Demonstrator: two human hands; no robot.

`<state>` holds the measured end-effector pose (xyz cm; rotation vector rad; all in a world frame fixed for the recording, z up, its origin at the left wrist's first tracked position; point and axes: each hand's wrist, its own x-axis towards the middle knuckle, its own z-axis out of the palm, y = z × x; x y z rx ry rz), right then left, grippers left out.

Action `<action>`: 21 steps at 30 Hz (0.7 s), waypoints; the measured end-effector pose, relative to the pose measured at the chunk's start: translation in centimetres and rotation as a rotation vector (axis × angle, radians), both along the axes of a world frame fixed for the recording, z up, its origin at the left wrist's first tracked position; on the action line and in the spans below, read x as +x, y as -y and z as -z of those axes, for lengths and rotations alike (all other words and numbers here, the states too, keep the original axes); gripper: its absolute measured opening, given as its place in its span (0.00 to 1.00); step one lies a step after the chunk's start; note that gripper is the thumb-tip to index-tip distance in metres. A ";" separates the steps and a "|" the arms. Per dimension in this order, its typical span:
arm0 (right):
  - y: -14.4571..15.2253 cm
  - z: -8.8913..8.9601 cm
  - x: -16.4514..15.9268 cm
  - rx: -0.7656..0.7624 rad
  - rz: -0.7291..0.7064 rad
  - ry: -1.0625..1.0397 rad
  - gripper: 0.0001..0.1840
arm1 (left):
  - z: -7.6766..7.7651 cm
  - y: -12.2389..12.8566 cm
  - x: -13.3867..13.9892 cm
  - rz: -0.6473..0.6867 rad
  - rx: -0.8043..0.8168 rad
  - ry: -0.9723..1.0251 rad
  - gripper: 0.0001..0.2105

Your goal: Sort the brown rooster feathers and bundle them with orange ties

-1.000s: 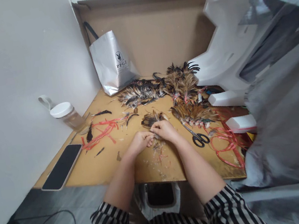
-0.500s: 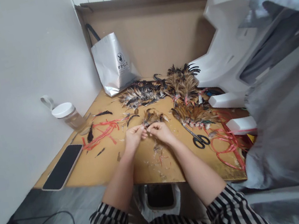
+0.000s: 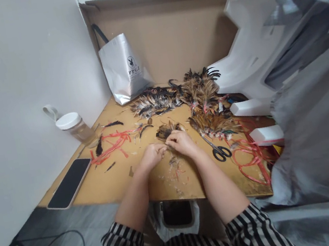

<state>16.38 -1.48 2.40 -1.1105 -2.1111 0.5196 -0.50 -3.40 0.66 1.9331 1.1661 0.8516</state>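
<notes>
Over the middle of the table, my right hand (image 3: 181,142) is closed on the base of a small bunch of brown feathers (image 3: 166,131), whose tips fan out beyond the fingers. My left hand (image 3: 155,154) pinches beside it, fingertips almost touching the right ones; what it holds is too small to make out. Feather scraps and red bits (image 3: 176,169) lie on the tabletop just below both hands. To the right rest a larger fan of brown feathers (image 3: 214,123) and black-handled scissors (image 3: 221,153), their blades partly under the feathers.
Red plastic strips (image 3: 115,144) lie at left, near a phone (image 3: 69,184) and a white-lidded jar (image 3: 74,128). Feather piles (image 3: 157,101) and a silver bag (image 3: 123,68) stand at the back. Red ribbon (image 3: 250,158) tangles by white foam pieces (image 3: 267,135). A bin (image 3: 177,214) sits below the table edge.
My left hand has moved slightly down, its fingers more curled. My right hand has shifted a little up and right, now covering the base of the feather bunch.
</notes>
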 end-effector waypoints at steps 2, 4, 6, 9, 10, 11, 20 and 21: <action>-0.5 0.0 0.7 -0.152 -0.045 -0.104 0.07 | -0.2 0.4 0.2 0.050 -0.092 0.072 0.11; -0.8 -0.1 1.2 -0.333 -0.102 -0.227 0.07 | -0.5 0.7 0.3 0.082 -0.194 0.161 0.11; -0.9 -0.2 1.4 -0.471 -0.152 -0.355 0.08 | -0.9 1.0 0.4 0.103 -0.264 0.254 0.13; -0.8 -0.3 1.1 -0.582 -0.173 -0.519 0.10 | -1.5 1.1 0.4 0.082 -0.317 0.396 0.13; -0.7 -0.3 0.8 -0.596 -0.156 -0.563 0.10 | -1.5 1.0 0.4 0.064 -0.332 0.450 0.13; -0.6 -0.2 0.5 -0.601 -0.133 -0.600 0.11 | -1.5 0.9 0.4 0.044 -0.348 0.509 0.13; 0.2 1.1 -2.9 -0.437 0.059 -0.664 0.10 | 0.3 -0.7 0.1 -0.177 -0.488 0.845 0.12; 0.4 1.2 -3.1 -0.383 0.089 -0.580 0.10 | 0.5 -0.8 0.1 -0.200 -0.491 0.839 0.12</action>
